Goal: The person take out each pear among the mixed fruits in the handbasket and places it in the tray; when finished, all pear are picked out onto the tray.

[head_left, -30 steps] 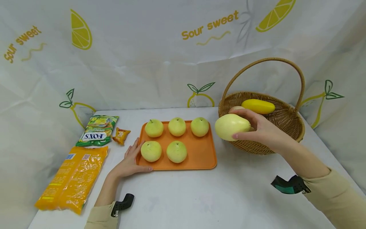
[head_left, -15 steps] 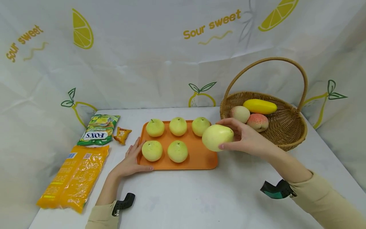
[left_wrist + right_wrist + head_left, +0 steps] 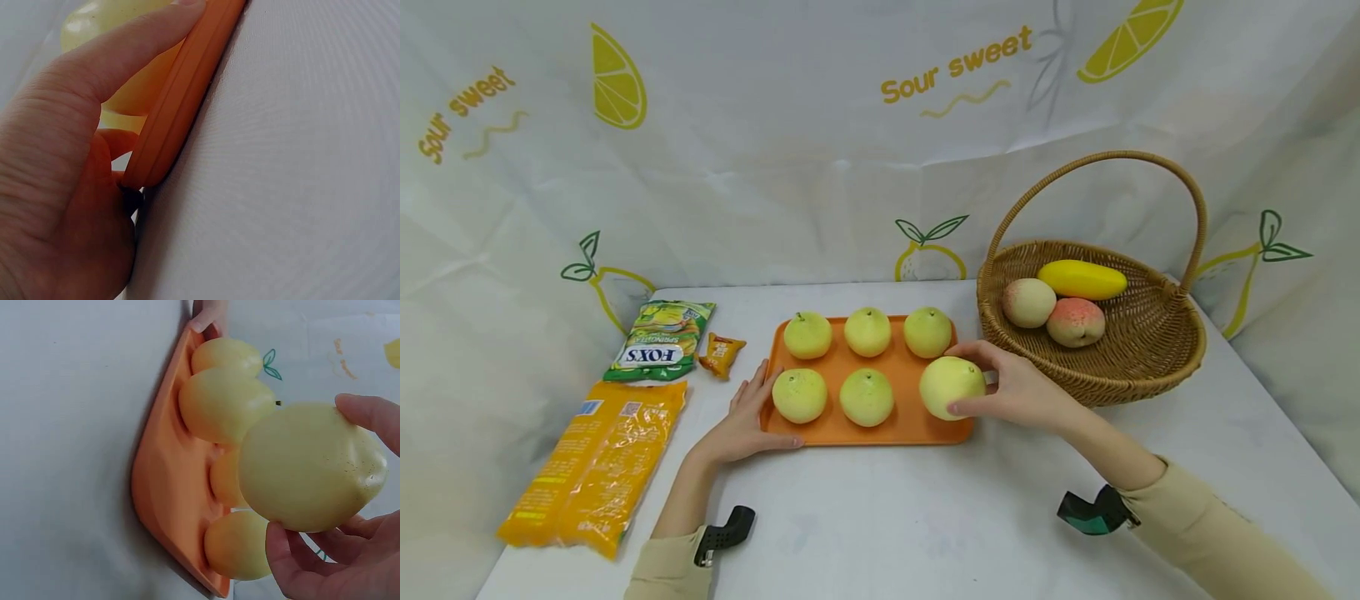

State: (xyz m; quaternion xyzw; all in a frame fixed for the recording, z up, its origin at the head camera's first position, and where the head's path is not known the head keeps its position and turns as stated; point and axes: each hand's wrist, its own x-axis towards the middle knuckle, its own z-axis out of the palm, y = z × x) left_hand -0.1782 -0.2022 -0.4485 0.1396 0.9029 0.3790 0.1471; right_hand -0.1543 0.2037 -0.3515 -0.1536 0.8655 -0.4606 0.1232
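My right hand pinches a pale yellow-green pomelo between thumb and fingers. It is over the front right part of an orange tray. In the right wrist view, the speckled, tapered end of the held pomelo points away from the tray, and a gap shows between fruit and tray floor. Several similar pomelos sit on the tray in two rows. My left hand holds the tray's front left corner, thumb along the front rim and fingers at the left side. The left wrist view shows that thumb on the tray rim.
At the back right stands a wicker basket with a tall handle. Inside lie a yellow papaya-like fruit, a pale peach and a pinkish peach. Left are a green candy bag, a small orange packet and a large orange bag.
My right hand has carried the pomelo from the basket's front left side leftward and down over the tray, turning it. Both peaches are now uncovered. The left hand stays on the tray corner.
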